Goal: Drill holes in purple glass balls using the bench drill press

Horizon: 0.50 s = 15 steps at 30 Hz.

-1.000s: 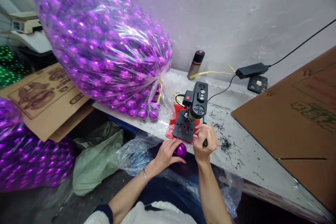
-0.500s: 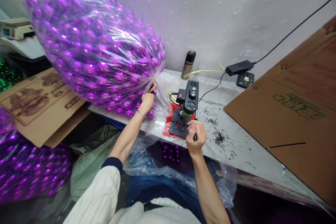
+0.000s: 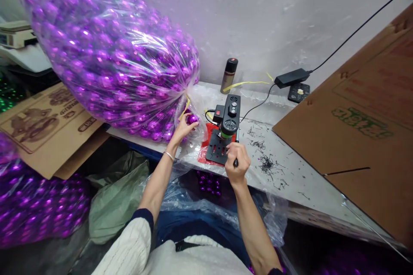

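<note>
My left hand (image 3: 184, 128) is by the tied mouth of a big clear bag (image 3: 138, 64) full of shiny purple balls. Between its thumb and fingers is a faceted purple ball (image 3: 192, 119). A yellow tie (image 3: 186, 105) hangs from the bag's neck just above that hand. In front of me stands a small black bench machine (image 3: 231, 114) with a slotted base plate (image 3: 215, 148) over a red sheet (image 3: 203, 153). My right hand (image 3: 238, 161) is closed around the black lever handle (image 3: 235, 163) at the machine's front right.
Behind the machine are a spray can (image 3: 229, 76), a yellow strip (image 3: 247, 83) and a black power adapter (image 3: 292, 78). Black scraps (image 3: 267, 163) lie on the table (image 3: 300, 180). A large cardboard box (image 3: 361, 137) leans at right; flattened cardboard (image 3: 48, 131) lies at left.
My left hand has moved slightly right and opened from a closed pose at the bag's neck, and a purple ball now shows in its fingers. My right hand stays on the handle.
</note>
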Each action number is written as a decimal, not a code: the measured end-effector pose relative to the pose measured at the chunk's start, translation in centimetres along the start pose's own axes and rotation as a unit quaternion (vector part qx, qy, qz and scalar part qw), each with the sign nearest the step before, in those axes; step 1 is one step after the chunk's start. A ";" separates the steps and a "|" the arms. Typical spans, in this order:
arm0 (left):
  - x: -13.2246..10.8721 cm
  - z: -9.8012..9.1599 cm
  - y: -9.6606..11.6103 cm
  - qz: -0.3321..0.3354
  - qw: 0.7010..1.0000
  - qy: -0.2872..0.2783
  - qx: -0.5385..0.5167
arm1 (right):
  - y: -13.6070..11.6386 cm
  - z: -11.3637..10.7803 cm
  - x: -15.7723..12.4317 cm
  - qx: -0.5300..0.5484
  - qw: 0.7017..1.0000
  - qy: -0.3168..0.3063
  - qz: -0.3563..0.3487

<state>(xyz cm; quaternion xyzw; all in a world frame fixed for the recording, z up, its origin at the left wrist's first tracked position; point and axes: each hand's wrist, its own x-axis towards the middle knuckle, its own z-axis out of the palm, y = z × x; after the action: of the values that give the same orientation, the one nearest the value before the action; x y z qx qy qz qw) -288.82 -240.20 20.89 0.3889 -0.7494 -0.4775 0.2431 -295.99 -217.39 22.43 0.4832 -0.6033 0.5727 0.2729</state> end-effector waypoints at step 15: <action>-8.8 6.0 -2.7 -0.030 0.935 -0.046 -0.349 | 0.1 -0.9 1.9 -0.033 0.999 -0.021 -0.022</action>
<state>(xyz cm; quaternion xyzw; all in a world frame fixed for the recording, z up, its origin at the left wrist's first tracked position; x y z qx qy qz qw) -287.20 -230.51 15.92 0.2793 -0.5340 -0.7336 0.3143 -297.00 -217.05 24.24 0.4992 -0.6166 0.5361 0.2885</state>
